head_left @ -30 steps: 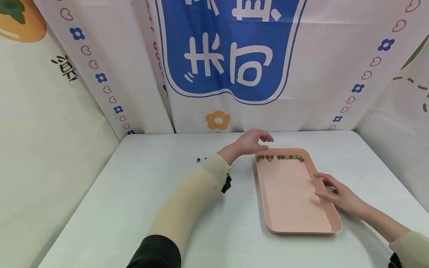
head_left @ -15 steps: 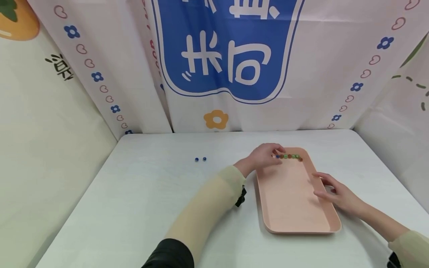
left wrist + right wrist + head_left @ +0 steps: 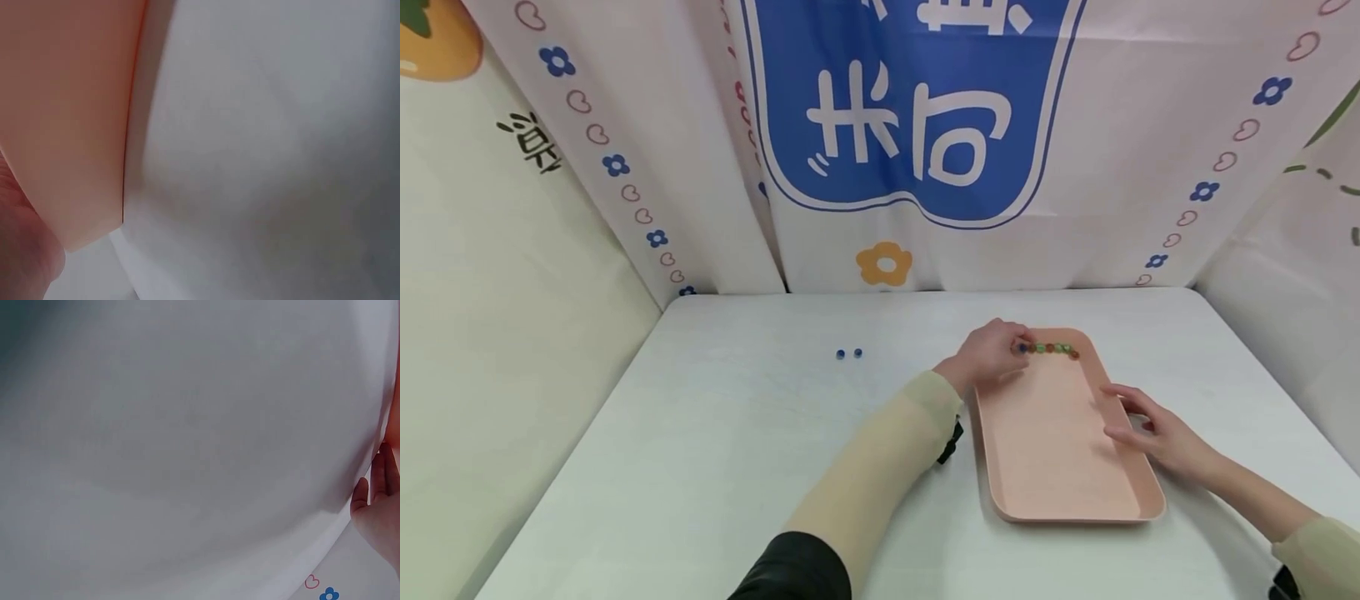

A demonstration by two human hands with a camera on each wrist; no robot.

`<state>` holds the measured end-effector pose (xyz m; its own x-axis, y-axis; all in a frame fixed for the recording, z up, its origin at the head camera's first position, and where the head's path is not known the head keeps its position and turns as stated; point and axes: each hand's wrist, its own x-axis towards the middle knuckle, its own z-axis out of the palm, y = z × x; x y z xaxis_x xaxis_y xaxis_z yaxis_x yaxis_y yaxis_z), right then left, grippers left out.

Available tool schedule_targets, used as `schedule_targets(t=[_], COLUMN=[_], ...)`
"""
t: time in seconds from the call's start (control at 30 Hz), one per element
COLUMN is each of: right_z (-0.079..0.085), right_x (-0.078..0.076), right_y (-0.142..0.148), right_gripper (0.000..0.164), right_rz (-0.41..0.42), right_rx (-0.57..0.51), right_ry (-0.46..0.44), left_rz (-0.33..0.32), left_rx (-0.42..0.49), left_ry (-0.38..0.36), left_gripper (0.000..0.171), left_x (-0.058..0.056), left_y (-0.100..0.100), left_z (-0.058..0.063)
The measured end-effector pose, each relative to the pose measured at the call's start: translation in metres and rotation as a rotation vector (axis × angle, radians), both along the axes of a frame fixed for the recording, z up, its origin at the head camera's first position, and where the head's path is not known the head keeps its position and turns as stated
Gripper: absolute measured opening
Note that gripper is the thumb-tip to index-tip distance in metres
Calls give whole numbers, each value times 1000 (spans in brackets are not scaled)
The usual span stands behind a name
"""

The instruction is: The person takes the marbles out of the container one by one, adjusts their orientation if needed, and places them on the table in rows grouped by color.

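At the far left corner of the pink tray (image 3: 1052, 433), my left hand (image 3: 988, 350) has its fingers bent around a small blue bead (image 3: 1022, 348) and pinches it. To the right of that bead runs a row of brown and green beads (image 3: 1049, 347) along the tray's far end. The hand hides that corner and whatever lies there. My right hand (image 3: 1165, 446) holds the tray's right rim, its thumb and a finger over the edge. In the right wrist view, those fingers (image 3: 378, 475) reach the tray's side.
Two blue beads (image 3: 849, 353) lie on the white table (image 3: 700, 450), left of the tray. Behind the table hangs a printed cloth (image 3: 1090, 208). More cloth stands on both sides.
My left hand has come right and down from above the tray's far left corner, and its fingers have closed at the blue bead. My right hand stays on the rim.
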<state>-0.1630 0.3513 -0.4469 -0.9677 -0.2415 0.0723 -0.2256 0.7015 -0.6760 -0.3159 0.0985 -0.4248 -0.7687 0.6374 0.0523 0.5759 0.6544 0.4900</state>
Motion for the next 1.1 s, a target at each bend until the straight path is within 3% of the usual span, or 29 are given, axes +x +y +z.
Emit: schedule_targets(t=[0.13, 0.4, 1.1], right_z=[0, 2, 0], right_x=[0, -1, 0], right_y=[1, 1, 1], right_gripper=[61, 62, 61], right_rz=[4, -6, -2], right_rx=[-6, 6, -2], right_ry=[12, -18, 0], left_rz=[23, 60, 79], left_rx=[-49, -98, -118], left_ry=[24, 6, 0], left_gripper=[33, 36, 23], left_x=[0, -1, 2], left_y=[3, 6, 8], left_z=[0, 0, -1])
